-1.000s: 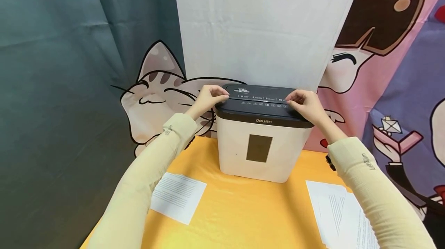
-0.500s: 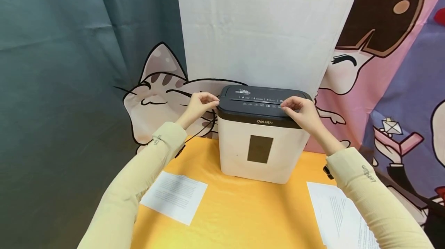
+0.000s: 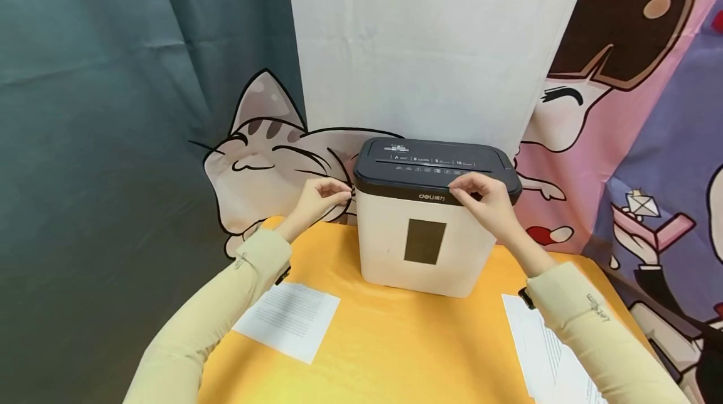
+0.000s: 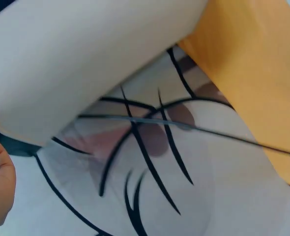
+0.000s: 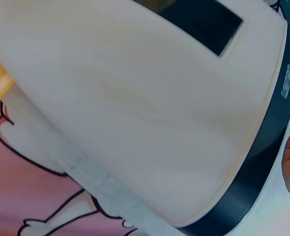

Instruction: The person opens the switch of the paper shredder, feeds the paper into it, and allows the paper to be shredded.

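Note:
A white paper shredder [image 3: 381, 244] with a dark lid [image 3: 390, 172] and a small dark window [image 3: 425, 241] stands upright on the yellow table. No paper shows above the slot [image 3: 437, 165] in its lid. Just left of the machine's upper edge is my left hand [image 3: 316, 200], fingers loosely bent towards the thumb, nothing visible in it. In front of the lid's right part hovers my right hand [image 3: 487, 203], likewise loosely curled around nothing visible. Each wrist view catches only part of its hand at the edge, beside the shredder's dark rim [image 5: 263, 157].
Printed paper [image 3: 288, 319] lies on the table [image 3: 395, 341] at the left. More printed sheets [image 3: 542, 347] overlap at the right, partly under the right sleeve. A thin dark cable [image 4: 223, 132] runs beside the shredder. Cartoon-printed cloth [image 3: 265, 159] hangs behind.
Both hands have come away from the top of the shredder, moving down and towards me. The left one has also moved left. Shredder and papers stay where they were.

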`<state>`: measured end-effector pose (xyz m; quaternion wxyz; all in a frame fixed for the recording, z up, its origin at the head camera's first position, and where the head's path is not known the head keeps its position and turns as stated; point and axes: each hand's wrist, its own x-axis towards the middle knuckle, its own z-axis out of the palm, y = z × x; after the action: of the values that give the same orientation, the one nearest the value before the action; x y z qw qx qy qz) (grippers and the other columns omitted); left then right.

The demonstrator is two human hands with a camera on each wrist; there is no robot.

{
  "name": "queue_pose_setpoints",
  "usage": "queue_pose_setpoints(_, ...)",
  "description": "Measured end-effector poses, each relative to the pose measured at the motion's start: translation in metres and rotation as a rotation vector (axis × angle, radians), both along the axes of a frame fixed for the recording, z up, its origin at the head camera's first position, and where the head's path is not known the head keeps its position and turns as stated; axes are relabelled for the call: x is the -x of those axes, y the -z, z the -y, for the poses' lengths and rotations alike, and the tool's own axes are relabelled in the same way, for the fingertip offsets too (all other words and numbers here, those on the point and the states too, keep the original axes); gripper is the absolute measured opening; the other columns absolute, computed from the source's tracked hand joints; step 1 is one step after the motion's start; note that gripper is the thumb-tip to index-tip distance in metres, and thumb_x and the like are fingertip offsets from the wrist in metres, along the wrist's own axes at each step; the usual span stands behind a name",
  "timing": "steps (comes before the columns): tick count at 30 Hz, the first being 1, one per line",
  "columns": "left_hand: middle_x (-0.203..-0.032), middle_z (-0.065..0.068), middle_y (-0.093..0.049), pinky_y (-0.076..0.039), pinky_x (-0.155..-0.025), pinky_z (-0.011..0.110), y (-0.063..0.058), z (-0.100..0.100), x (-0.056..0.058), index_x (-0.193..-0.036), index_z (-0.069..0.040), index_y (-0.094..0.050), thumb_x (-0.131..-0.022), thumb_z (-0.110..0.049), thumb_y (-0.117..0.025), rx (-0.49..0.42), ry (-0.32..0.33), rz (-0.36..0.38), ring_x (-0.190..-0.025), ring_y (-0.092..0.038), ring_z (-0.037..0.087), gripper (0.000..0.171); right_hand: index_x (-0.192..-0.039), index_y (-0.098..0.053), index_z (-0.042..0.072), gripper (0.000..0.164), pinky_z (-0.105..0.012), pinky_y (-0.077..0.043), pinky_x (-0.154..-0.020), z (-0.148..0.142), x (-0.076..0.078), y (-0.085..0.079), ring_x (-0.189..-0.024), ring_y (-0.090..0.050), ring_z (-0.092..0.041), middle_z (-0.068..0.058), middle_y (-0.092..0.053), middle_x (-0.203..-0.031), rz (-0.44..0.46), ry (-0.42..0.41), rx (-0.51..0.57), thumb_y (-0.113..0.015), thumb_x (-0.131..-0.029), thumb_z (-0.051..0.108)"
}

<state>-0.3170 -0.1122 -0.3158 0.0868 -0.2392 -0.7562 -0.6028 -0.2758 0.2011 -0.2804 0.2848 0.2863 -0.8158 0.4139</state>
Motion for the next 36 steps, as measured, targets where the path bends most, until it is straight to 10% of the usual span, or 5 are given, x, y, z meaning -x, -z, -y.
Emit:
queue_pose_setpoints(9, -0.077, -0.011, -0.067, -0.051, -0.068, 0.023, 0.03, 0.01, -0.035, -0.089, 0.006, -0.063, -0.077, -0.008, -0.066, -0.084, 0.063, -0.002, -0.072, -0.064, 0.011, 0.019, -0.081, -0.062, -0.006, 0.008, -0.011, -0.042, -0.061, 0.011, -0.019, 0.026, -0.066, -0.054, -0.005, -0.018, -0.062, -0.074, -0.014, -0.101, 0.093, -0.061, -0.074, -0.011)
queue_pose_setpoints(16, -0.078, -0.009, -0.067, -0.051, -0.07, 0.022, 0.028, 0.024, -0.067, -0.087, 0.013, -0.059, -0.077, -0.006, -0.065, -0.176, 0.039, -0.072, -0.072, -0.062, 0.009, 0.022, -0.082, -0.061, -0.006, 0.012, -0.011, -0.043, -0.067, 0.02, -0.028, 0.041, -0.07, -0.055, -0.006, -0.018, -0.061, -0.075, 0.002, -0.207, 0.158, -0.058, -0.074, -0.015)
queue_pose_setpoints(23, -0.077, -0.011, -0.067, -0.049, -0.069, 0.02, 0.036, 0.036, -0.091, -0.081, -0.009, -0.066, -0.077, -0.003, -0.065, -0.183, -0.023, -0.161, -0.074, -0.062, 0.007, 0.007, -0.084, -0.061, -0.005, 0.013, -0.012, -0.045, -0.076, 0.018, -0.025, 0.067, -0.077, -0.055, -0.003, 0.005, -0.062, -0.083, 0.002, -0.27, 0.232, -0.059, -0.075, -0.013)
queue_pose_setpoints(30, -0.081, -0.016, -0.065, -0.048, -0.074, 0.019, 0.048, 0.044, -0.099, -0.082, -0.002, -0.066, -0.078, -0.011, -0.065, -0.091, -0.103, -0.219, -0.078, -0.062, 0.009, 0.009, -0.084, -0.062, -0.004, 0.013, -0.012, -0.044, -0.077, 0.025, -0.026, 0.076, -0.077, -0.055, 0.0, -0.008, -0.062, -0.08, 0.039, -0.218, 0.237, -0.059, -0.075, -0.013)
queue_pose_setpoints(36, -0.083, -0.013, -0.067, -0.049, -0.074, 0.019, 0.059, 0.055, -0.091, -0.09, 0.008, -0.062, -0.082, -0.006, -0.06, -0.109, -0.084, -0.097, -0.079, -0.062, 0.006, 0.016, -0.086, -0.062, -0.005, 0.008, -0.014, -0.044, -0.068, 0.034, -0.028, 0.082, -0.074, -0.054, 0.0, 0.001, -0.062, -0.079, 0.096, -0.22, 0.256, -0.058, -0.079, -0.007)
